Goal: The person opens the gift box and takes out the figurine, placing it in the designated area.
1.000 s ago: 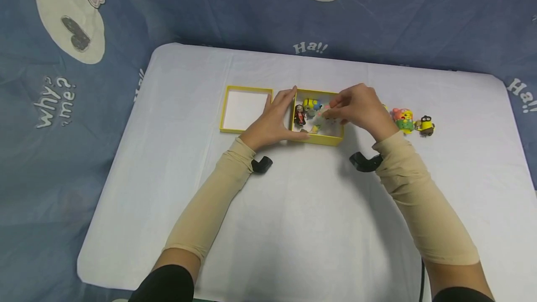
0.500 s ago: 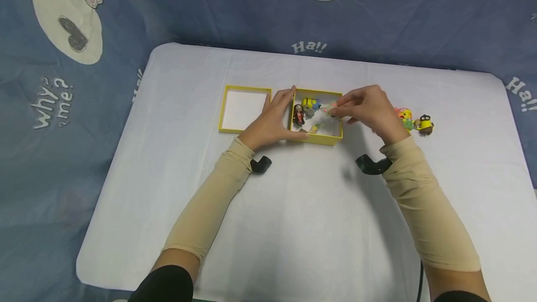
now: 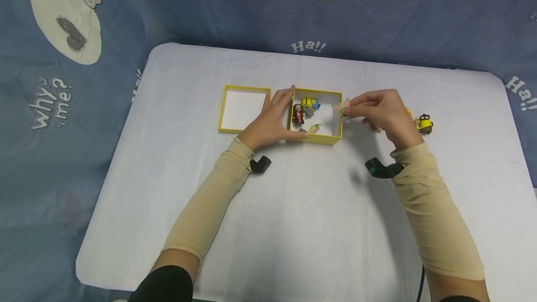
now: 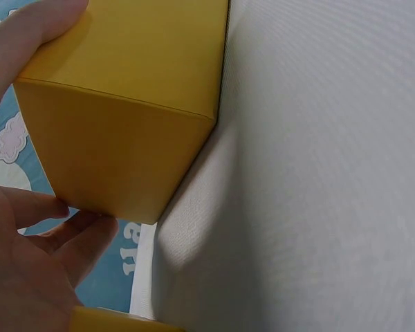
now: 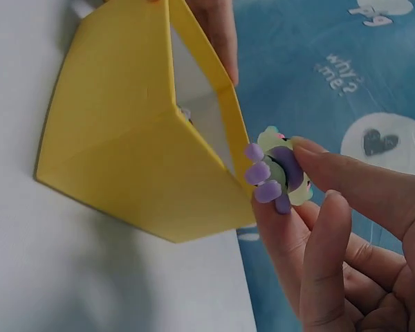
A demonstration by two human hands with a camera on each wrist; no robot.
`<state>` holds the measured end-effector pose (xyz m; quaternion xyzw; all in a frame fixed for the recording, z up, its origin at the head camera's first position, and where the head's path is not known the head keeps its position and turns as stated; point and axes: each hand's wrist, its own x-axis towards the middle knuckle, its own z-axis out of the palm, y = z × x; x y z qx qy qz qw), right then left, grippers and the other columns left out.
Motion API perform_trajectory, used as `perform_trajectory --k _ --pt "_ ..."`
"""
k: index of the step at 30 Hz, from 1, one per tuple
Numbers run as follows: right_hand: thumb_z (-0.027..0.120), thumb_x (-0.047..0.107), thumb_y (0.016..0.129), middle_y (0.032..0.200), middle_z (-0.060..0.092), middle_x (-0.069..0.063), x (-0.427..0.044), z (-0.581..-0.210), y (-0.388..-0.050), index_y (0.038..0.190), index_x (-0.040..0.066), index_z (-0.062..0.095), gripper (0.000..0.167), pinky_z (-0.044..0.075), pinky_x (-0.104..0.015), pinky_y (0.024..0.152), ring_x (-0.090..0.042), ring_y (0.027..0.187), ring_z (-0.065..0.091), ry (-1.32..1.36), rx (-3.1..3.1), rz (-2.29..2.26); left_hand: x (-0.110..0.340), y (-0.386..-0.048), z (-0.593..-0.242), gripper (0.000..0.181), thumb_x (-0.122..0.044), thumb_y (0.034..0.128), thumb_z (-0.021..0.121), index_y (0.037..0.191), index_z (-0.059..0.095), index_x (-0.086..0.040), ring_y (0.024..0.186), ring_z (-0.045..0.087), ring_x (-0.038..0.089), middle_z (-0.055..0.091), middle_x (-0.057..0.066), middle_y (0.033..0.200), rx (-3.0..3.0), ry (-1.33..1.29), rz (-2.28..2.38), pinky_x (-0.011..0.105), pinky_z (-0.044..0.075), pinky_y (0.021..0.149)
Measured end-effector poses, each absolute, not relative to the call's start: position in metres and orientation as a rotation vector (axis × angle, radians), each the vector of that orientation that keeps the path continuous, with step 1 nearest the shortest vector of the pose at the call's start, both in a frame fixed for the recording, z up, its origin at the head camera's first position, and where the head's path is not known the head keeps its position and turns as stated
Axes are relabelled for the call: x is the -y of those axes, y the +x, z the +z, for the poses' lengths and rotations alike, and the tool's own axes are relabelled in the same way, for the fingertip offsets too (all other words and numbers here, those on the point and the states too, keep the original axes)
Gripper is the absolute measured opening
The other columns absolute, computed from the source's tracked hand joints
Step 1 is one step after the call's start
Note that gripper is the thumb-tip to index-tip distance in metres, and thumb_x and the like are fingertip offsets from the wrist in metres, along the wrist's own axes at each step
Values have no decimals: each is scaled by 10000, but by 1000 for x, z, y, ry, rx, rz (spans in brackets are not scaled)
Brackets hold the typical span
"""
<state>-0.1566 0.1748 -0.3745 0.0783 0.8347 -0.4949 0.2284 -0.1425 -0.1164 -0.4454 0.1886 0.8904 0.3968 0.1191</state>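
In the head view, a yellow box (image 3: 316, 139) with a white inside stands at the table's middle. My left hand (image 3: 271, 121) holds its left end, thumb along the near wall and fingers at the far corner. Inside lie a yellow-and-blue figurine (image 3: 310, 103), a dark-haired figurine in red and black (image 3: 298, 114) and a small yellow piece (image 3: 313, 128). My right hand (image 3: 379, 111) pinches a small toy figurine (image 5: 280, 169), pale green and purple, between thumb and fingertips. It is just above the box's right wall.
A shallow yellow-rimmed lid (image 3: 220, 113) with a white inside lies left of the box. To the right, a yellow figurine with dark goggles (image 3: 425, 124) stands on the white table (image 3: 293, 209). Other toys there are partly hidden behind my right hand.
My right hand has moved right, bringing the pinched figurine from over the box's inside to its right wall. My left hand keeps its place on the box.
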Motion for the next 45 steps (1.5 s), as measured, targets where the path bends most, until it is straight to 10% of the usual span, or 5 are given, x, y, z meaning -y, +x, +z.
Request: perform_trajectory --k 13,45 --pt "889 292 825 824 766 129 -191 -384 -153 1025 140 798 267 612 -245 643 -55 693 666 252 -2285 -1528 117 -142 -446 1315 -599 732 878 1678 92 -132 1605 191 234 252 78 1680 -2612 546 1136 434 -157 1320" --pt "887 178 824 979 764 92 -257 -389 -138 1011 104 825 210 585 -167 644 -51 801 701 423 -2160 -1886 117 -143 -448 1323 -595 723 887 1678 95 -136 1608 172 234 248 67 1677 -2602 540 1159 414 -162 1319"
